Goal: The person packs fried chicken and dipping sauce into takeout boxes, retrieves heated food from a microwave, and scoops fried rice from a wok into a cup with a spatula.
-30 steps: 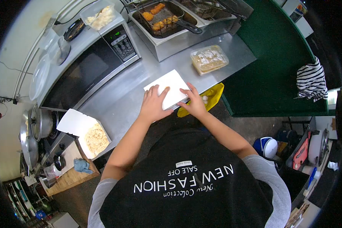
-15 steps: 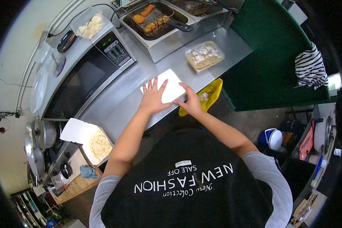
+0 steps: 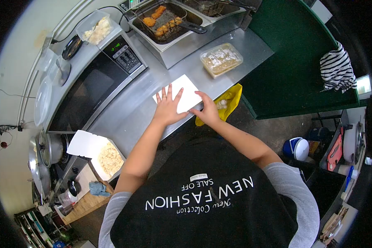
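Note:
A white takeaway box with its lid down sits on the steel counter in front of me. My left hand lies flat on its left part, fingers spread and a ring on one of them. At the near right side, my right hand grips the box's edge, with the thumb and forefinger at its corners. What the box holds is hidden. To the left stands a similar white box, lid up, with rice-like food inside.
Behind the counter, a deep fryer holds a basket of browned pieces. A plastic tub of floury batter stands right of the white box. A microwave is at left, a yellow bag below the counter edge.
The view has shifted very slightly. Both hands keep the same places on the white box, which has not visibly moved.

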`<state>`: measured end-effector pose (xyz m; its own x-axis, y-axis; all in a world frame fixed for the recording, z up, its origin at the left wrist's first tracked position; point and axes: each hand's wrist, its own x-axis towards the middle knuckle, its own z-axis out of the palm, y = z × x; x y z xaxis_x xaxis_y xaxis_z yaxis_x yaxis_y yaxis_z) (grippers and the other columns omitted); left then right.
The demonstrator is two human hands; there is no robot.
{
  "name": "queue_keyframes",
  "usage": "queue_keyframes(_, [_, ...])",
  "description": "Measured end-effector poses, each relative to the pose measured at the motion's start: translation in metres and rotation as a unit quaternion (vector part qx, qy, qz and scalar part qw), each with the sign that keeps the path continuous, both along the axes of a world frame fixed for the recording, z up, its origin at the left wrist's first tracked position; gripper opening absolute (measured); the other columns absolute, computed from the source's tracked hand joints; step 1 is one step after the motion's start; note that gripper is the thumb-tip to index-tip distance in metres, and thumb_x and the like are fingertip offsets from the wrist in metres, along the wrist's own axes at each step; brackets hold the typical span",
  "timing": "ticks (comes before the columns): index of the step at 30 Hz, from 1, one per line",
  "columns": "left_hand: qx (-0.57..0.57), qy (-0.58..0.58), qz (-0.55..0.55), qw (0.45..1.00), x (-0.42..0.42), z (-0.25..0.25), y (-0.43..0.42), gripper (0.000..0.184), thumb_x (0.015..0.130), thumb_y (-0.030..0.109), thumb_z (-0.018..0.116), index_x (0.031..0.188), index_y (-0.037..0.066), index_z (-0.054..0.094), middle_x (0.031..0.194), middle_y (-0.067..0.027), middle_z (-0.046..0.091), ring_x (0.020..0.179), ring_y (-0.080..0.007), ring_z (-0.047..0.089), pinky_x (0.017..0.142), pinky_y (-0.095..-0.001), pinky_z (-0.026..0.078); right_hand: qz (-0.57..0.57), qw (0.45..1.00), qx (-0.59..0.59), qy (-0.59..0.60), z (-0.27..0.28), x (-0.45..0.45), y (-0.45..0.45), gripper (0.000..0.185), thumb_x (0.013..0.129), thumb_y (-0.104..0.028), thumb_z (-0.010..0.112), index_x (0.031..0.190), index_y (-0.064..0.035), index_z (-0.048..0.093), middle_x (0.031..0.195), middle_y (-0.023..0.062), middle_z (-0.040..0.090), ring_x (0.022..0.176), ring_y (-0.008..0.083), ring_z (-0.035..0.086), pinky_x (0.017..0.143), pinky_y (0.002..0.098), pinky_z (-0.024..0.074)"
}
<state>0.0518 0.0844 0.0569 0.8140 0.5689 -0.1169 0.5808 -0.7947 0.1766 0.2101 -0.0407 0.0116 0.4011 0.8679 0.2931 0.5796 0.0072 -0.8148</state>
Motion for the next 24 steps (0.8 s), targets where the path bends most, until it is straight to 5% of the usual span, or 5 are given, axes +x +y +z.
queue_keyframes(12, [-0.026, 0.019, -0.015, 0.999, -0.004, -0.005, 0.01, 0.106, 0.069, 0.063, 0.071, 0.156, 0.025, 0.022, 0.158, -0.0288, 0.012, 0.145, -0.0515, 0.011, 0.115, -0.0642, 0.009, -0.025, 0.996, 0.083, 0.031, -0.002, 0.002, -0.002, 0.083, 0.066, -0.022, 0.087, 0.133, -0.0031, 0.042, 0.123, 0.0212, 0.054, 0.118, 0.0369, 0.052, 0.099, 0.0418, 0.0444])
queue_keyframes(19, [-0.037, 0.0, -0.019, 0.999, -0.008, -0.005, 0.014, 0.105, 0.07, 0.065, 0.07, 0.156, 0.026, 0.022, 0.159, -0.0284, 0.012, 0.146, -0.0499, 0.01, 0.115, -0.0635, 0.009, -0.111, 0.989, 0.018, 0.092, -0.018, 0.008, -0.007, 0.048, 0.07, -0.023, 0.086, 0.103, -0.002, 0.057, 0.104, 0.0126, 0.056, 0.097, 0.0263, 0.054, 0.085, 0.0366, 0.0464])
queue_keyframes(24, [-0.09, -0.033, -0.01, 0.995, -0.01, -0.006, 0.022, 0.103, 0.072, 0.065, 0.069, 0.156, 0.026, 0.023, 0.159, -0.0276, 0.013, 0.147, -0.0483, 0.009, 0.115, -0.0632, 0.009, -0.102, 0.931, 0.002, 0.351, -0.036, 0.006, 0.002, 0.031, 0.078, -0.022, 0.082, 0.094, -0.0026, 0.063, 0.09, 0.0041, 0.062, 0.079, 0.0155, 0.058, 0.07, 0.0278, 0.0486])
